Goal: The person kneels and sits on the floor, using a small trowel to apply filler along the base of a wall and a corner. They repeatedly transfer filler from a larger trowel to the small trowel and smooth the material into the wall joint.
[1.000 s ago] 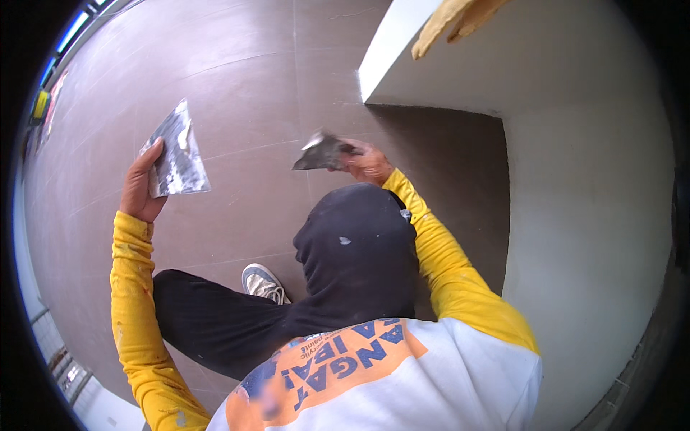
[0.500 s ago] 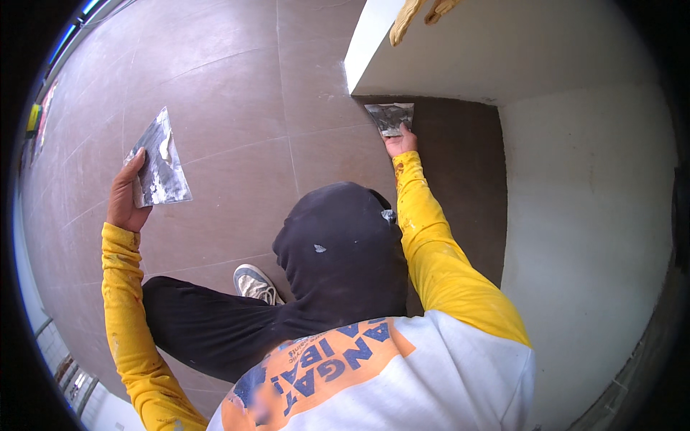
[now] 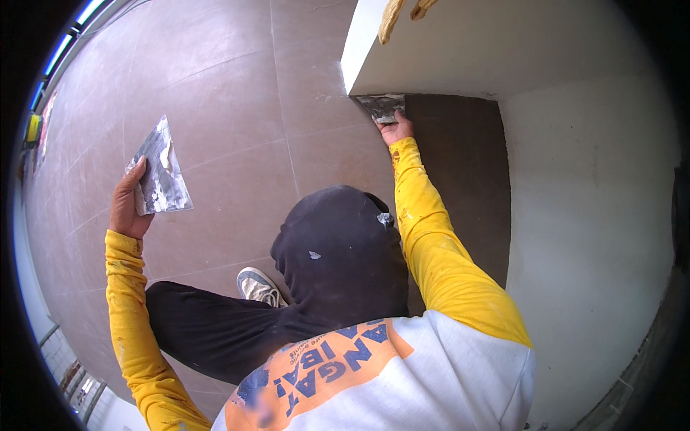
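On the left, my left hand [image 3: 129,201] is closed on the edge of a flat metal putty scraper [image 3: 164,179], its face smeared with white putty. It is held up above the floor. My right arm reaches far forward, with my right hand [image 3: 395,129] closed on a second putty scraper [image 3: 383,107], also streaked with putty. That blade's far edge is at the foot of the white wall [image 3: 445,65], close to the wall's outer corner. Whether the edge presses on the wall cannot be made out.
Brown tiled floor [image 3: 215,144] with pale joint lines spreads ahead and left. Another white wall [image 3: 589,237] runs along my right, forming a recess. Knotty wooden pieces [image 3: 392,18] jut in at the top. My shoe [image 3: 260,287] rests on the floor by my bent knees.
My right hand has moved slightly forward and left, bringing its scraper up to the wall's foot. My left hand and scraper have shifted only a little.
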`<state>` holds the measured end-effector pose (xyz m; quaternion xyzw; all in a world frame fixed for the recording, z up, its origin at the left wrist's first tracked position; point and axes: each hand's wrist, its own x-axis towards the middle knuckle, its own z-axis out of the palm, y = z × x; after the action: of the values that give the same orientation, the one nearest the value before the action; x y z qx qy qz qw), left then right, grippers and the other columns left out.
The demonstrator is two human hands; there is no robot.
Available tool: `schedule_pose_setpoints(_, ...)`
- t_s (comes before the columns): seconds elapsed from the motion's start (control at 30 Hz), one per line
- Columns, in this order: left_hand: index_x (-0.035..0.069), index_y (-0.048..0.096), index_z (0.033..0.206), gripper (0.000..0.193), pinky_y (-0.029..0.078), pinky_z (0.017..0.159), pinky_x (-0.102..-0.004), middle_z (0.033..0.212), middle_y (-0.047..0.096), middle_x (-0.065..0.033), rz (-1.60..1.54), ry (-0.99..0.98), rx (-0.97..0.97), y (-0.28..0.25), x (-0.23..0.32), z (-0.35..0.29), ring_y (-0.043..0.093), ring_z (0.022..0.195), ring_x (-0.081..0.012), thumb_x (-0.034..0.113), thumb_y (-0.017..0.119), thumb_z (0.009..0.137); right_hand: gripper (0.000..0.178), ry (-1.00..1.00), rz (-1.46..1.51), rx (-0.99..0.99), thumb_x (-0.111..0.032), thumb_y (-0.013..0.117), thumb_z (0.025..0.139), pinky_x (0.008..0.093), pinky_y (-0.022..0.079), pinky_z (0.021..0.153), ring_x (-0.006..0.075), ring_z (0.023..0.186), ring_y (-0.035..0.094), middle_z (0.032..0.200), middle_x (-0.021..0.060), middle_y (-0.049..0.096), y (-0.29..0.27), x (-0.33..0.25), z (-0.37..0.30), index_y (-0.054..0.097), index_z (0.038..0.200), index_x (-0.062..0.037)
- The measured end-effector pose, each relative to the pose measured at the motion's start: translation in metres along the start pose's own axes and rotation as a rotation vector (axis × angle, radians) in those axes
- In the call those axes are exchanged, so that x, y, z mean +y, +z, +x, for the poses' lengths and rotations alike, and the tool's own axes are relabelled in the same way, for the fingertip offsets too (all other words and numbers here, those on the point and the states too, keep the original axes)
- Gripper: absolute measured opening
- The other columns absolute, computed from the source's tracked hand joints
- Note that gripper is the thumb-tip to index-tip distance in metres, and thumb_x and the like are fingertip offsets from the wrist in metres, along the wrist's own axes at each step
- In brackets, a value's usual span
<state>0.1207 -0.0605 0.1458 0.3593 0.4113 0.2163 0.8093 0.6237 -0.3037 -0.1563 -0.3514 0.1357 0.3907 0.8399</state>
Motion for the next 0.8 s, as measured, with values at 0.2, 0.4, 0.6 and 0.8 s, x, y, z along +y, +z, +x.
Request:
schedule_pose_setpoints(0.2,0.001,0.056,0.116,0.028,0.06,0.075,-0.0307,0.103,0.068,-0.0101,0.003,0.008,0.027,0.005,0.001,-0.002,0.07,0.085,-0.0174,0.02,0.057,0.095,0.033,0.023,-0.018,-0.001,-0.013,0.053,0.093,0.0645,0.044,0.094,0.0398,0.117,0.05,0.127,0.0156,0.052,0.036,-0.014,0.002,0.047,0.125,-0.0077)
schedule_pose_setpoints(0.4,0.001,0.056,0.116,0.029,0.06,0.075,-0.0308,0.102,0.068,-0.0096,0.019,0.01,0.028,0.007,0.002,-0.002,0.07,0.083,-0.0169,0.021,0.057,0.095,0.038,0.038,-0.116,-0.033,-0.003,0.063,0.08,0.0607,0.049,0.091,0.0363,0.109,0.052,0.117,0.0163,0.054,0.09,-0.052,-0.006,0.051,0.117,-0.0048)
schedule_pose_setpoints(0.6,0.001,0.056,0.116,0.029,0.06,0.075,-0.0307,0.1,0.068,-0.0093,0.035,-0.018,-0.005,0.006,0.003,-0.003,0.07,0.083,-0.0168,0.021,0.057,0.095,0.031,-0.143,-0.053,-0.136,-0.008,0.061,0.078,0.0521,0.053,0.084,0.0328,0.101,0.06,0.113,0.013,0.061,0.033,-0.096,-0.052,0.056,0.109,-0.0067)
schedule_pose_setpoints(0.8,0.0,0.053,0.116,0.031,0.061,0.072,-0.0306,0.101,0.068,-0.0126,0.023,0.009,0.043,0.005,0.001,0.0,0.071,0.083,-0.019,0.022,0.059,0.094,0.032,-0.048,-0.098,0.189,-0.013,0.063,0.076,0.0483,0.052,0.077,0.0307,0.097,0.061,0.11,0.0104,0.063,-0.033,-0.067,-0.043,0.057,0.107,-0.0091)
